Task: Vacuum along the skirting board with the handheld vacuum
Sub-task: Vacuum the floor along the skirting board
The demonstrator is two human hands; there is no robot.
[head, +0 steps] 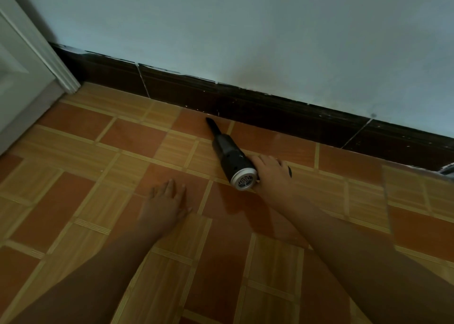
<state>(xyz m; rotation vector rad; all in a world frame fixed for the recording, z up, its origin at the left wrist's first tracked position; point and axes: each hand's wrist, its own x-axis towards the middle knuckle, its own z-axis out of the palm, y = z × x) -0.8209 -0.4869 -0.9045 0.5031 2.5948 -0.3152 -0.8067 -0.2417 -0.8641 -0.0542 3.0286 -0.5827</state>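
A black handheld vacuum (229,153) with a silver vented rear cap lies low over the tiled floor, its narrow nozzle tip close to the foot of the dark brown skirting board (245,102). My right hand (271,173) is shut on the vacuum's handle, which it mostly hides, to the right of the body. My left hand (167,203) rests flat on the floor with fingers spread, to the left of and nearer than the vacuum, holding nothing.
The skirting board runs diagonally from upper left to right under a pale blue wall (245,28). A white door frame (56,63) stands at the left end. Orange and tan floor tiles (98,176) fill the foreground.
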